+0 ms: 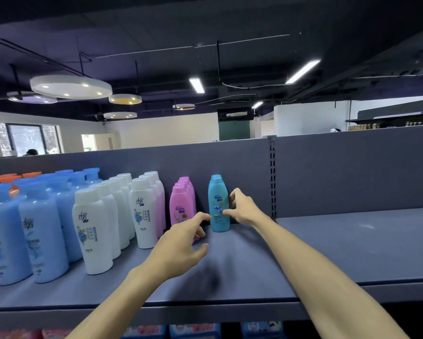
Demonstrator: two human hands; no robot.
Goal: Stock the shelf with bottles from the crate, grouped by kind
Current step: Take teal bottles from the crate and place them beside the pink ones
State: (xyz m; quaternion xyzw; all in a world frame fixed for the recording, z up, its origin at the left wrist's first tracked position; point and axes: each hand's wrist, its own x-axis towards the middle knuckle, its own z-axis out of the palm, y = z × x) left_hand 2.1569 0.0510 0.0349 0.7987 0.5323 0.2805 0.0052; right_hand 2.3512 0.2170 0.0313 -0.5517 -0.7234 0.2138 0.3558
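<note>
The right hand point(242, 207) pinches the teal bottle point(219, 204), which stands on the shelf point(327, 243) just beside the pink bottles point(182, 204). The left hand point(181, 243) is loose and holds nothing. A bump could tip the tall teal bottle.

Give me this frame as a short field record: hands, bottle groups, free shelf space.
right hand: fingers on the front teal bottle, upright on the shelf
left hand: open, beside the pink bottles, holding nothing
rows, left to right: blue bottles, white bottles, pink, teal
free space: shelf bare right of teal
</note>
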